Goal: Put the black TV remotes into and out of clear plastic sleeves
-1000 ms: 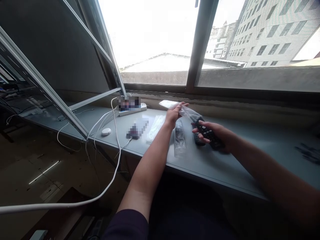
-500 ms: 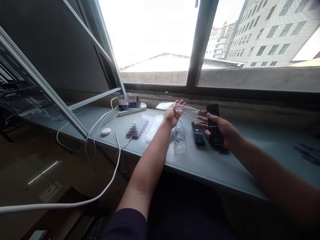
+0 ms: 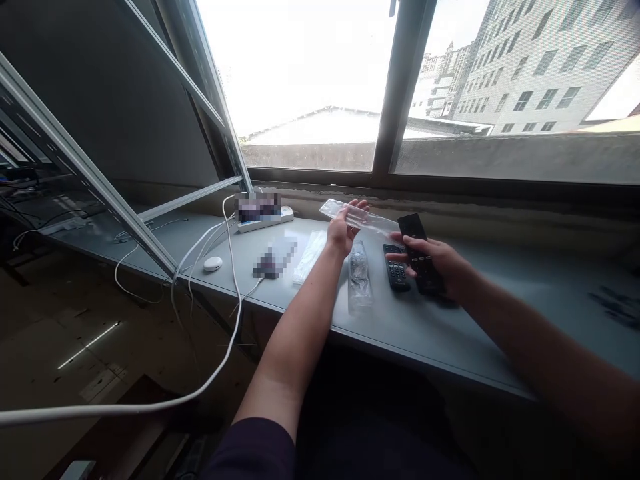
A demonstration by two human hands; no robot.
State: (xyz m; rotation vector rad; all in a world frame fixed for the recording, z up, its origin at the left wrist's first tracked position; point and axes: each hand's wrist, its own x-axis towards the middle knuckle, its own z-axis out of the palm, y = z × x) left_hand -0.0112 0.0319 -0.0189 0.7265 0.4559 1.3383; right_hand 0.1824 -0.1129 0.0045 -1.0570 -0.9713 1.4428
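Note:
A long clear plastic bag (image 3: 374,219) lies across my left hand (image 3: 345,230), which grips it between thumb and fingers. The bag's right end reaches the fingertips of my right hand (image 3: 443,263). That hand is closed round a black remote control (image 3: 420,250), its top end tilted left beside the end of the bag. On the table beneath, another black remote control (image 3: 397,268) lies with its buttons up, partly covered by my right fingers. To its left rests a remote in a clear bag (image 3: 359,273).
A stack of clear bags (image 3: 311,257) lies left of my forearm. Further left are a blurred device with a cable (image 3: 274,260), a white round object (image 3: 213,264) and a power strip (image 3: 265,220). White cables (image 3: 235,293) hang over the table edge by a metal frame (image 3: 95,167).
The remote in my right hand has tilted to the left and moved closer to the bag. The bag in my left hand now lies stretched out between both hands.

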